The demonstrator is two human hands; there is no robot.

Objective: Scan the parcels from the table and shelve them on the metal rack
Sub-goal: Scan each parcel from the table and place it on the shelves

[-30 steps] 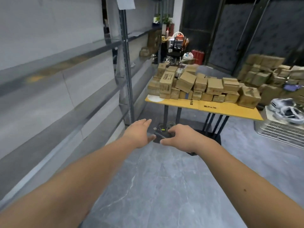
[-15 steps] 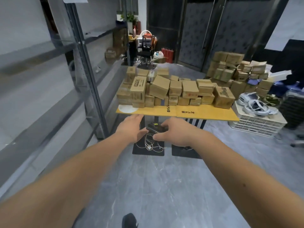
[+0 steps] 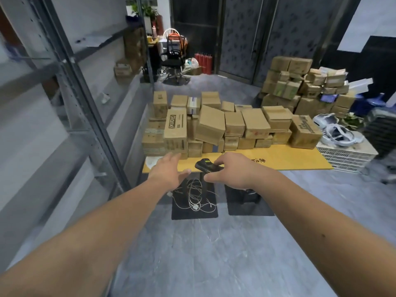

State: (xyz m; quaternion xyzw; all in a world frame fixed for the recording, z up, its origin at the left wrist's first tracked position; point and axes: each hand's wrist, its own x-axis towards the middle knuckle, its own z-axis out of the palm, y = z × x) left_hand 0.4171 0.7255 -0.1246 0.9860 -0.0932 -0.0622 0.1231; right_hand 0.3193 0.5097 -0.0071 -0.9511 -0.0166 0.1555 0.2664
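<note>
A: What is nearest to the person?

B: Two bare forearms reach forward over the grey floor [image 3: 214, 254]. The left hand [image 3: 169, 170] has its fingers straight and spread, palm down, holding nothing; its fingertips are seen just at the near edge of the table [image 3: 300, 159]. Whether they touch it cannot be told.

A: And the other one?

B: The right hand [image 3: 232, 170] is curled around one black scanner [image 3: 206, 165], thumb and fingers gripping its rear end. The scanner's small lit screen faces up, over the table's near edge.

A: Anything under the table?

B: Two dark mats [image 3: 194, 209] lie on the floor there, with a tangle of white cables [image 3: 195, 196] on the left one.

A: Where are the parcels?

B: A stack of brown cardboard parcels [image 3: 225, 125], well over a dozen and too crowded for an exact count, stands on the yellow table, about two layers high. One box [image 3: 211, 125] is tilted against its neighbours. A white disc [image 3: 152, 162] lies on the table's left corner.

A: And the rack?

B: The metal rack [image 3: 85, 99] runs along the left side, its nearer shelves blurred. A few boxes sit on its far end.

A: Farther back?

B: A second heap of boxes [image 3: 300, 86] stands at the right rear, beside a white crate [image 3: 347, 155] carrying white headsets. An office chair [image 3: 173, 58] stands by the dark back wall.
</note>
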